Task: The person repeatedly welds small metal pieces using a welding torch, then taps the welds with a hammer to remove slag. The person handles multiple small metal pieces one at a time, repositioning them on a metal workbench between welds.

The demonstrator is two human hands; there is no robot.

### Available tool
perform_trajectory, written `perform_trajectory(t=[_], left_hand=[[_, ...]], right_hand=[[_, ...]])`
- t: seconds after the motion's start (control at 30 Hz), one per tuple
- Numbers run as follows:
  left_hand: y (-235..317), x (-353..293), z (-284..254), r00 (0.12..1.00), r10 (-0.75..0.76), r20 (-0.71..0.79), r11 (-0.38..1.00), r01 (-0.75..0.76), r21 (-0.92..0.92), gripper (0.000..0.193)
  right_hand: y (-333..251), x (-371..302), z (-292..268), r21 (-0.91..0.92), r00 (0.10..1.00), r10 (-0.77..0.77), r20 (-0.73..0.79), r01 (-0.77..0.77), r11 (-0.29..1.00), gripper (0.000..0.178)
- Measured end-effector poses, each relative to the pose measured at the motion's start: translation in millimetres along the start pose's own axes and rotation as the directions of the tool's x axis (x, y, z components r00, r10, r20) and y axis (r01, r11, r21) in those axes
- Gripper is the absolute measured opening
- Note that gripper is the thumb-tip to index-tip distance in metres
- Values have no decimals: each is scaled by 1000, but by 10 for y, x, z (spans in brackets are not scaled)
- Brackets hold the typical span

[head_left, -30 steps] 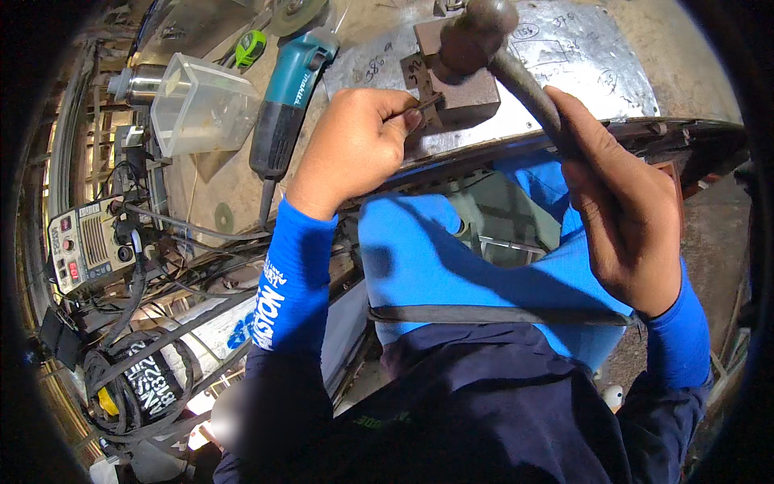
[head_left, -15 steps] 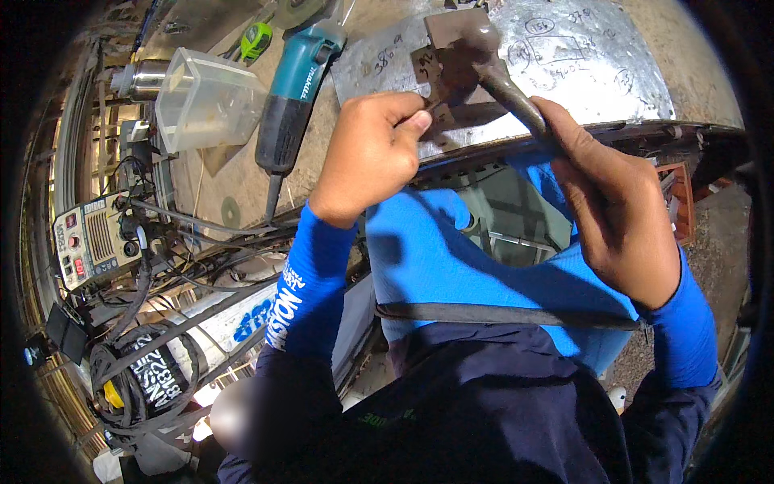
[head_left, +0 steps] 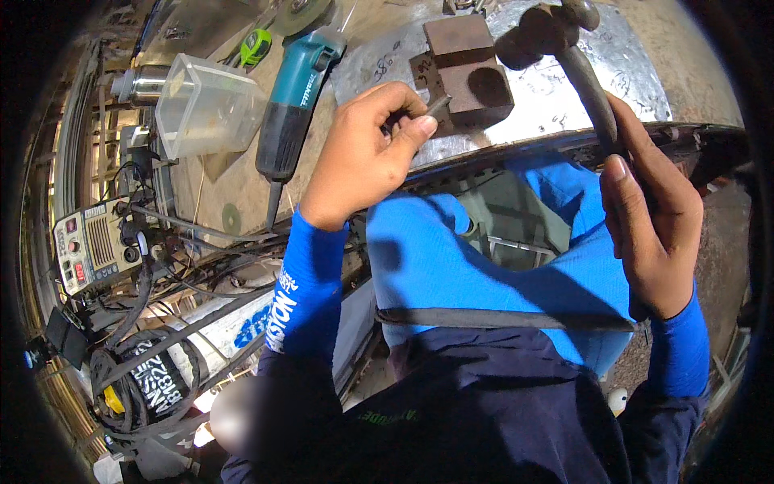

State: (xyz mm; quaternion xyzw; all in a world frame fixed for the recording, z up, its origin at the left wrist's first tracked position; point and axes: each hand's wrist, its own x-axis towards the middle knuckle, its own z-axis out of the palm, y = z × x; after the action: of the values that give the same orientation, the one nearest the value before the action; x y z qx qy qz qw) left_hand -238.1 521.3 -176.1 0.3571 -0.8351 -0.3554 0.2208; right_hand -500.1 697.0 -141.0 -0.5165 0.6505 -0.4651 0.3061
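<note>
My right hand (head_left: 657, 218) is closed around the handle of a dark ball-peen hammer (head_left: 592, 93). The hammer's head is up over the metal sheet, right of a brown stepped metal block (head_left: 477, 81) and apart from it. Between the thumb and curled fingers of my left hand (head_left: 363, 157) is a short thin metal rod (head_left: 440, 104). Its tip points at the block's left side; whether it touches, I cannot tell. The block sits on a shiny metal sheet (head_left: 633, 77) with handwritten marks. A round dark shadow falls on the block's lower step.
Left of the sheet lie a teal and black angle grinder (head_left: 294, 105), a clear plastic container (head_left: 210, 109), a green tape measure (head_left: 255, 47) and a steel bottle (head_left: 149, 84). A welding machine (head_left: 97, 244) and coiled cables (head_left: 121, 379) are at far left.
The hammer has risen off the block and swung right, my right hand moving right and down with it. My left hand has shifted slightly, and the rod's end now shows.
</note>
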Motion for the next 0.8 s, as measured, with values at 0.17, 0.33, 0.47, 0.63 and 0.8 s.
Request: perform_trajectory(t=[0.17, 0.33, 0.47, 0.63, 0.8], left_hand=[[20, 16, -50, 998, -32, 53, 999, 34, -29, 21], [12, 63, 38, 1000, 17, -1, 999, -17, -41, 19], [-19, 34, 83, 999, 6, -36, 995, -10, -100, 17], [-62, 19, 131, 999, -27, -21, 989, 24, -149, 24], [-58, 8, 109, 1000, -3, -24, 996, 1, -88, 25]], right_hand=[[72, 10, -11, 90, 999, 42, -25, -40, 995, 47], [84, 77, -1, 0, 994, -92, 67, 92, 996, 48], [-8, 137, 30, -78, 967, -231, 107, 240, 968, 48], [-17, 208, 74, -177, 926, -334, 178, 364, 914, 49], [-60, 243, 72, -114, 958, -192, 214, 220, 969, 50]])
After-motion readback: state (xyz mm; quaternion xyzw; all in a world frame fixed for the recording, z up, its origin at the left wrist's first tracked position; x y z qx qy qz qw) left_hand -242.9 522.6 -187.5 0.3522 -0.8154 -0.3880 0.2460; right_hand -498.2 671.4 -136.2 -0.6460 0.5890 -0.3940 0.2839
